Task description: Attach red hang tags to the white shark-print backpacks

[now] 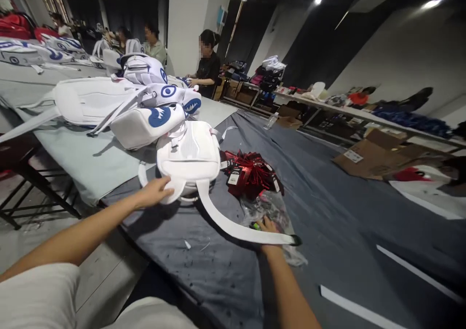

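Observation:
A white backpack (189,154) lies on the dark grey cloth of the table (327,212). My left hand (155,191) grips its near lower edge. A long white strap (233,224) curves from the bag toward me and to the right, ending in a black tip. My right hand (268,226) lies mostly hidden under that strap, resting on a clear plastic bag (271,212); I cannot tell whether its fingers are closed. Just beyond lies a heap of shiny red tags (249,173).
More white bags with blue eye prints (145,106) are piled behind on a light grey cloth. Several people sit at the far end of the table (207,62). Flattened cardboard (378,156) and shelves with goods (364,110) lie to the right.

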A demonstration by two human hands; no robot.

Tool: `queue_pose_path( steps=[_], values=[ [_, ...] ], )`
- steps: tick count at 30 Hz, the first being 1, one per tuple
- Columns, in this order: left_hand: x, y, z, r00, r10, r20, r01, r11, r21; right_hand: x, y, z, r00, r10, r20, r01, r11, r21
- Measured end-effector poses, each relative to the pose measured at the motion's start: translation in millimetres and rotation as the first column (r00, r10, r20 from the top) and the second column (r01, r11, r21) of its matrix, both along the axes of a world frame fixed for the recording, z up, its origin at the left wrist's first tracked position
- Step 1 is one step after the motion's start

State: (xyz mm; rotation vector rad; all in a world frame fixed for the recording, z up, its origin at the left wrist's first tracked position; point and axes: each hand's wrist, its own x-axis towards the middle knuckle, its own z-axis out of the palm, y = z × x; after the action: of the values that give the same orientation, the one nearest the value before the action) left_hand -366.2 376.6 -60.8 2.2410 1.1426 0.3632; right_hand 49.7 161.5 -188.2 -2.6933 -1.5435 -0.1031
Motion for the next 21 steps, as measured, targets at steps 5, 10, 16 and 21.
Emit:
queue_pose_path(
  steps=[5, 10, 16, 21],
  values=[
    [-87, -99, 22.4, 0.923, -0.326, 0.205, 0.384, 0.821, -0.423, 10, -29, -1.0, 0.998, -0.054, -0.033, 0.055, 0.998, 0.011],
    [-99, -111, 46.3, 0.980, -0.077, 0.186, 0.106, 0.983, -0.149, 21, -91, 8.8, 0.999, 0.009, -0.047, 0.011, 0.916, 0.401],
    [-3, -123, -6.5, 0.843, -0.394, -0.365, 0.489, 0.845, 0.217, -2, -158, 68.3, 0.933, -0.129, -0.336, 0.286, 0.832, 0.475],
    [-29, -168, -60.5, 0.844, -0.377, -0.382, 0.527, 0.716, 0.458, -15, -231, 113.0, 0.961, -0.159, -0.225, 0.229, 0.915, 0.333]
  ],
)
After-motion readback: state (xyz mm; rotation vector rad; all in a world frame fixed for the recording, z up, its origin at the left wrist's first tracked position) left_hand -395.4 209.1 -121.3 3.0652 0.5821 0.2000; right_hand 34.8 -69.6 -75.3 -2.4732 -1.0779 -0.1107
